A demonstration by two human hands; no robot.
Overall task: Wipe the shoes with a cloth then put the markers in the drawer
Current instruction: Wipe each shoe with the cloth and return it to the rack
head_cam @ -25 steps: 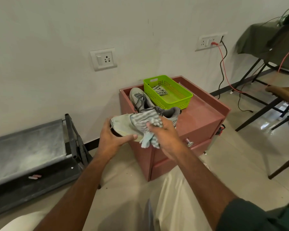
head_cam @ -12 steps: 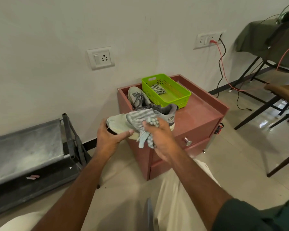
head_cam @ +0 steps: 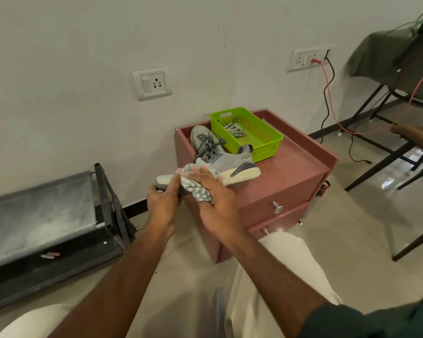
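Two hands: both meet at one grey shoe, held just in front of the cabinet's left front corner.
Rack: a dark metal frame with a grey fabric shelf sits low against the wall at far left.
Left hand: fingers curled round the toe end of the held shoe from below, thumb lying up along its pale sole.
Cloth: striped grey and white, bunched against the shoe's side — trapped between the shoe and the right palm.
Right hand: fingers fairly straight and spread, pressing the cloth onto the shoe; a corner of cloth hangs down under the palm.
Second shoe: grey, laced, lying on the cabinet top behind the held one, just beside the basket.
Cabinet: reddish, raised rim round the top, two drawers with metal knobs — both closed.
Basket: lime green plastic, on the cabinet top near the wall, with a folded striped rag inside.
Markers: none that I can make out.
Far right: black table legs and a red cable running from a wall socket.
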